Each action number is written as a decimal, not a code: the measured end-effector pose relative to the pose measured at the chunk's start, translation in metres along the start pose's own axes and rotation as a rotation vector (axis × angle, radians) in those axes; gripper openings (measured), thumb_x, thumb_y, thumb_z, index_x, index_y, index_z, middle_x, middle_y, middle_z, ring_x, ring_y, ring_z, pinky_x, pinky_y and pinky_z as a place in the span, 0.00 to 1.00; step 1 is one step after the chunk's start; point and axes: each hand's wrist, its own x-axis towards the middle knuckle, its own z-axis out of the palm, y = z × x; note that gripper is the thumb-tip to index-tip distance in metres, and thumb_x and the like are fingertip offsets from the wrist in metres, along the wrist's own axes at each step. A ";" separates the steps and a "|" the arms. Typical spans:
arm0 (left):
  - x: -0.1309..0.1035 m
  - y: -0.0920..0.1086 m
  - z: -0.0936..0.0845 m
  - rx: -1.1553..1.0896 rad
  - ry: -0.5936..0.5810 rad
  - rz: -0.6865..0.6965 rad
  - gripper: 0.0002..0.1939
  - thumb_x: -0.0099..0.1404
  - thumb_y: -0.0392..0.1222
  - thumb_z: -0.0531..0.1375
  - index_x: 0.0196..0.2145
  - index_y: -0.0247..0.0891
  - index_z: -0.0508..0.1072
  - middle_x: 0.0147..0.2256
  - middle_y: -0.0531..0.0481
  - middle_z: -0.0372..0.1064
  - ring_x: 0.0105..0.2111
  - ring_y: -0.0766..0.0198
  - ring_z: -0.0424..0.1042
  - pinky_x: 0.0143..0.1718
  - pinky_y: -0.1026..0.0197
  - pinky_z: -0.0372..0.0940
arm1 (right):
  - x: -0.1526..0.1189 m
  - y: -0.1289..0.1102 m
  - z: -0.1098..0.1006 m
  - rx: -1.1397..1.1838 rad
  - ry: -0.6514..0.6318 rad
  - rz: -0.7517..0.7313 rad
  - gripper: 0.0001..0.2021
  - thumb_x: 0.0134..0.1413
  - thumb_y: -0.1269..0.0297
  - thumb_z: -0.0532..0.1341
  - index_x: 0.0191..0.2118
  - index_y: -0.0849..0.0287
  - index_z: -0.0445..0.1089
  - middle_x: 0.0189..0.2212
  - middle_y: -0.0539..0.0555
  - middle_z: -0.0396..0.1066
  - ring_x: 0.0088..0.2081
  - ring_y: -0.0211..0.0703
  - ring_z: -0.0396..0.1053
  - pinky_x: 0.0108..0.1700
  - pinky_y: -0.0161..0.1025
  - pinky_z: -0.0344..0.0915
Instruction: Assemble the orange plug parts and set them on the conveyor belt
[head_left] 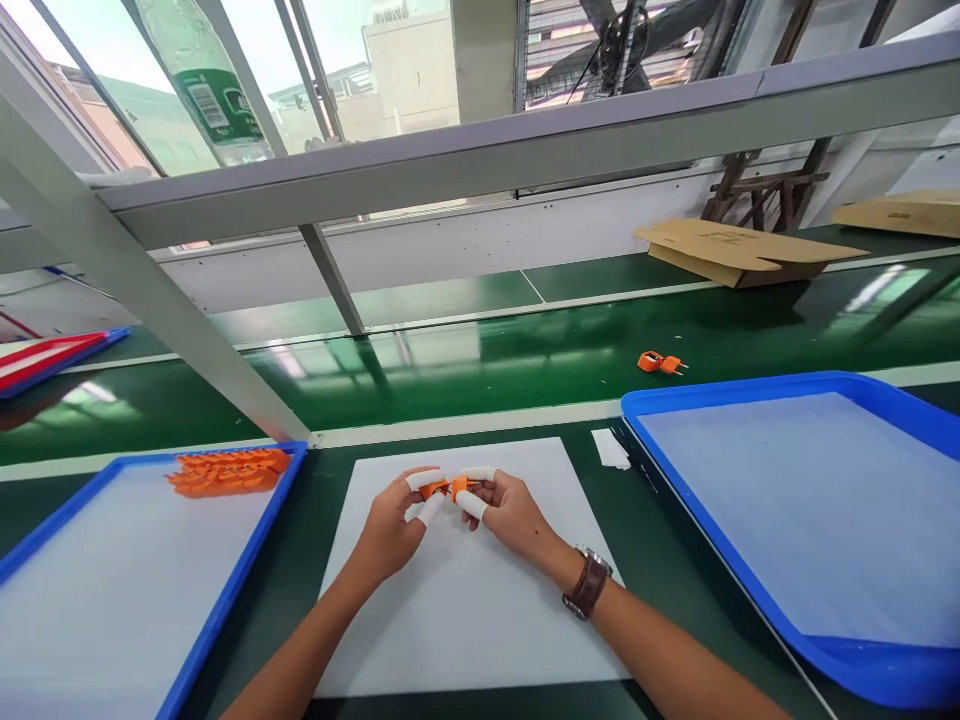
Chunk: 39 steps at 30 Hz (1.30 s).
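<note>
Over a white sheet (465,610), my left hand (397,520) pinches a small orange plastic part (433,490) between thumb and index finger. A second orange plastic part (460,487), with what looks like a thin pin on its right side, is pinched by my right hand (510,510). The two parts face each other, nearly touching; whether they are joined I cannot tell. White finger covers sit on the thumb and index finger of both hands. My fingers hide much of the parts.
A blue-rimmed tray (240,570) on the left holds several orange parts (229,472) in rows. Another blue tray (750,395), lined in white, stands at right. Beyond, an orange plug (661,363) and a cardboard box (739,245) lie on the green belt (465,365). A metal frame (450,170) crosses overhead.
</note>
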 end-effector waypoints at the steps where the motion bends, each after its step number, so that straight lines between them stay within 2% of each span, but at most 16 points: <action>1: -0.001 -0.002 0.002 -0.064 0.003 -0.031 0.15 0.68 0.43 0.59 0.52 0.48 0.74 0.55 0.48 0.71 0.53 0.58 0.72 0.55 0.51 0.71 | -0.001 0.001 0.001 -0.023 0.003 -0.005 0.19 0.49 0.59 0.69 0.47 0.61 0.73 0.30 0.53 0.76 0.29 0.42 0.72 0.31 0.40 0.71; 4: -0.004 -0.008 0.009 -0.167 0.018 -0.075 0.14 0.68 0.43 0.59 0.52 0.48 0.74 0.53 0.49 0.73 0.52 0.58 0.73 0.56 0.51 0.70 | -0.004 0.005 0.004 -0.135 0.030 -0.053 0.16 0.52 0.62 0.67 0.47 0.59 0.72 0.34 0.54 0.76 0.32 0.43 0.73 0.34 0.42 0.72; 7: -0.007 -0.009 0.014 -0.144 0.059 -0.042 0.12 0.68 0.41 0.59 0.48 0.47 0.75 0.52 0.49 0.73 0.51 0.58 0.74 0.53 0.53 0.72 | -0.009 0.009 0.005 -0.318 0.056 -0.180 0.13 0.55 0.63 0.64 0.47 0.57 0.71 0.39 0.55 0.75 0.36 0.44 0.72 0.40 0.43 0.72; 10: -0.010 -0.008 0.019 -0.116 0.111 -0.039 0.11 0.68 0.39 0.59 0.47 0.45 0.76 0.51 0.48 0.73 0.45 0.59 0.76 0.45 0.55 0.74 | -0.012 0.011 0.006 -0.462 0.009 -0.341 0.12 0.58 0.66 0.61 0.48 0.55 0.71 0.41 0.54 0.72 0.37 0.43 0.70 0.40 0.42 0.71; 12: -0.010 -0.008 0.020 -0.153 0.114 -0.071 0.11 0.67 0.39 0.60 0.47 0.45 0.76 0.51 0.47 0.74 0.43 0.59 0.76 0.44 0.55 0.75 | -0.012 0.012 0.005 -0.498 -0.011 -0.386 0.12 0.60 0.68 0.60 0.49 0.55 0.70 0.41 0.54 0.71 0.37 0.42 0.70 0.40 0.42 0.70; 16: -0.011 -0.009 0.019 -0.283 0.007 -0.125 0.17 0.67 0.40 0.61 0.53 0.45 0.73 0.54 0.46 0.71 0.53 0.56 0.73 0.56 0.50 0.71 | -0.007 0.015 0.003 -0.455 0.048 -0.303 0.14 0.60 0.68 0.60 0.51 0.54 0.69 0.43 0.54 0.72 0.40 0.43 0.72 0.43 0.42 0.72; 19: -0.013 -0.010 0.015 -0.211 -0.043 -0.075 0.22 0.67 0.39 0.62 0.58 0.49 0.69 0.57 0.47 0.68 0.54 0.56 0.72 0.55 0.50 0.72 | -0.006 0.015 0.001 -0.441 0.090 -0.258 0.14 0.61 0.69 0.60 0.52 0.54 0.68 0.43 0.54 0.72 0.41 0.43 0.72 0.43 0.42 0.72; 24: -0.014 -0.010 0.015 0.105 0.031 0.089 0.21 0.66 0.38 0.63 0.56 0.51 0.71 0.48 0.49 0.71 0.42 0.62 0.76 0.42 0.56 0.77 | -0.011 0.010 0.003 -0.582 0.033 -0.328 0.11 0.62 0.69 0.58 0.49 0.55 0.69 0.39 0.53 0.69 0.35 0.42 0.68 0.36 0.41 0.68; 27: -0.014 -0.010 0.019 0.205 0.074 0.159 0.22 0.65 0.35 0.64 0.55 0.50 0.71 0.45 0.50 0.72 0.38 0.64 0.76 0.38 0.59 0.76 | -0.013 0.009 0.004 -0.610 0.019 -0.300 0.10 0.62 0.70 0.58 0.48 0.54 0.69 0.38 0.52 0.68 0.34 0.41 0.66 0.33 0.39 0.66; 32: -0.015 -0.013 0.025 0.271 0.108 0.209 0.23 0.63 0.29 0.63 0.54 0.47 0.70 0.45 0.49 0.71 0.39 0.63 0.76 0.38 0.59 0.76 | -0.012 0.012 0.004 -0.569 0.006 -0.214 0.10 0.61 0.71 0.58 0.46 0.53 0.69 0.38 0.51 0.69 0.31 0.39 0.65 0.31 0.37 0.64; 39: -0.015 -0.017 0.032 0.282 0.147 0.231 0.24 0.64 0.28 0.62 0.54 0.48 0.70 0.45 0.48 0.72 0.40 0.62 0.77 0.39 0.58 0.76 | -0.005 0.014 0.000 -0.458 -0.014 -0.078 0.06 0.60 0.68 0.59 0.42 0.55 0.71 0.38 0.52 0.71 0.34 0.41 0.69 0.35 0.39 0.68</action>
